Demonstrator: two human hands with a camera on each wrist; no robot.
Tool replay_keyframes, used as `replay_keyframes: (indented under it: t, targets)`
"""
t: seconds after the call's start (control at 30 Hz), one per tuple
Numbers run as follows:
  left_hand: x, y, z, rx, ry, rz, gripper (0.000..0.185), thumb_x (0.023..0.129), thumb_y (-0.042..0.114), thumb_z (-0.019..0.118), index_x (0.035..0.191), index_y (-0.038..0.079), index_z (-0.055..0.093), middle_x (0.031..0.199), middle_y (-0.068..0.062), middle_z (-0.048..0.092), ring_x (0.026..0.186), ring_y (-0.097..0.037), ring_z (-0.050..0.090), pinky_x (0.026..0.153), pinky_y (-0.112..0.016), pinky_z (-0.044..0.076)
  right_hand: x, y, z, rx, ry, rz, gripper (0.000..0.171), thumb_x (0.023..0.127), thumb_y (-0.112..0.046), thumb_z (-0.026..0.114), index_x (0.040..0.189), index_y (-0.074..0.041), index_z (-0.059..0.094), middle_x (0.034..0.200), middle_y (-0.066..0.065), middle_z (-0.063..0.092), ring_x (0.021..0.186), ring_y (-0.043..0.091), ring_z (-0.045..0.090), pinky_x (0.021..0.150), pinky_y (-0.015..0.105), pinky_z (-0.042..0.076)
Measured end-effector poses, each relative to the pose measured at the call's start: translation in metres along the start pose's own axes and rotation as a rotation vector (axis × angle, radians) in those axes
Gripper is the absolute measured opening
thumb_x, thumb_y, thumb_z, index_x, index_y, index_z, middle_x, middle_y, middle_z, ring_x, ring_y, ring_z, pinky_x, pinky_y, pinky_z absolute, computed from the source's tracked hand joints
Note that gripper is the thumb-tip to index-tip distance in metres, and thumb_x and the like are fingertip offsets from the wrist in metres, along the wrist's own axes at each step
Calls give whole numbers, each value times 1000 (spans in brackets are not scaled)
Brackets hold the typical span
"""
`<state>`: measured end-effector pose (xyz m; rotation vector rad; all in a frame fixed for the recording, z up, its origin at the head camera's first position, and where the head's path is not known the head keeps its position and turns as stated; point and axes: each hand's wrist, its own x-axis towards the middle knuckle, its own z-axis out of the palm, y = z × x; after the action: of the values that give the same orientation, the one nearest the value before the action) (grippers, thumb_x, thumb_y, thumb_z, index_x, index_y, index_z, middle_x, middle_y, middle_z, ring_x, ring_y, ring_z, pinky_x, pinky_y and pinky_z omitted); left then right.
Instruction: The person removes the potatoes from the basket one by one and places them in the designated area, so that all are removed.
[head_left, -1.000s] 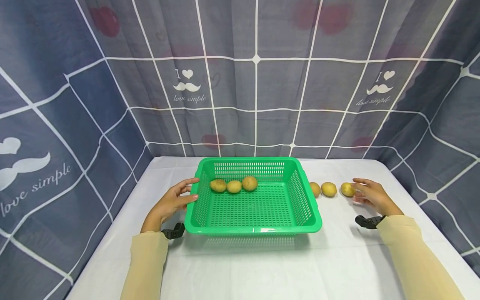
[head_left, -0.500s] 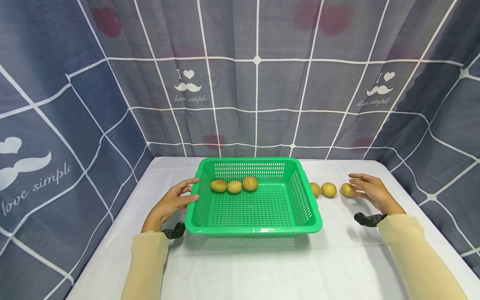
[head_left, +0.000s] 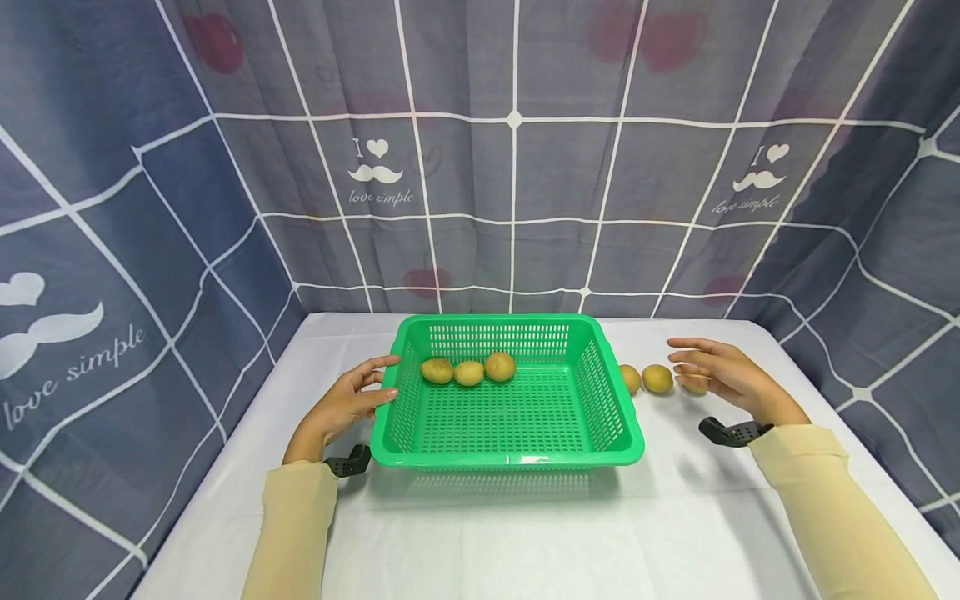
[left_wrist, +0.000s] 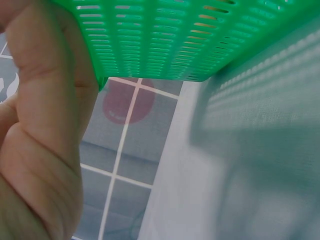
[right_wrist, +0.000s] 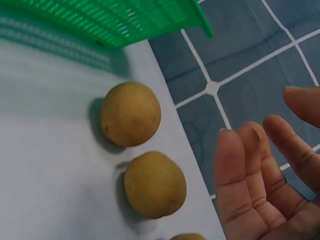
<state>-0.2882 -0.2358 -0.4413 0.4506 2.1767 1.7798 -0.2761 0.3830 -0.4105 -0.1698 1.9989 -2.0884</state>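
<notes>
Potatoes [head_left: 657,379] outside the green basket [head_left: 507,460] line up leftward from the nearer, empty right hand [head_left: 723,372], fingers extended; the left hand [head_left: 345,406], fingers parted, touches the basket.

This is a curtained-off booth, with printed curtains [head_left: 465,167] around a white-covered table [head_left: 487,542] on three sides.

A green slotted basket [head_left: 457,460] stands upright, the left hand [head_left: 341,407] holding its left rim, with three yellowish-brown potatoes [head_left: 468,373] side by side toward its back left. Three loose potatoes [head_left: 657,379] lie in a row to its right, the outermost partly hidden by the right hand [head_left: 726,375].
</notes>
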Motion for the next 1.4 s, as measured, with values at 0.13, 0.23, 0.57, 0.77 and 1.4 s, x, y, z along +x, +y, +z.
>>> replay_keyframes:
  t: [0.13, 0.23, 0.57, 0.77, 1.4]
  targets:
    - [0, 1, 0, 11, 5, -4, 70, 106, 12, 69, 167, 2, 36, 159, -32, 28, 105, -16, 59, 75, -32, 56, 1, -5, 8, 7, -20, -3, 41, 108, 7, 53, 114, -25, 79, 109, 0, 73, 94, 13, 75, 87, 27, 62]
    - [-1, 1, -1, 18, 4, -3, 70, 106, 12, 69, 167, 3, 36, 160, -32, 28, 106, -17, 57, 74, -31, 54, 1, -7, 13, -22, -8, 12, 37, 107, 5, 59, 117, -25, 78, 112, 0, 73, 99, 12, 74, 90, 27, 61]
    - [-2, 1, -2, 15, 12, -12, 69, 106, 13, 69, 167, 4, 37, 161, -32, 28, 116, -22, 55, 77, -33, 56, 3, -22, 41, -13, -69, -20, 40, 104, 12, 61, 122, -21, 76, 116, 5, 69, 102, 16, 74, 93, 29, 61]
    - [-1, -1, -2, 19, 14, -13, 69, 106, 13, 69, 167, 5, 37, 163, -32, 26, 116, -21, 56, 75, -32, 55, 6, -30, 59, 27, -87, -36, 39, 102, 14, 62, 122, -16, 76, 115, 6, 69, 101, 16, 73, 93, 30, 61]
    - [0, 0, 1, 5, 4, 8, 69, 105, 11, 71, 166, 2, 38, 148, -29, 38, 86, -13, 58, 73, -32, 55, 24, -42, 97, -115, -113, -38, 47, 103, 8, 64, 149, 10, 52, 122, 11, 65, 107, 21, 73, 97, 33, 60]
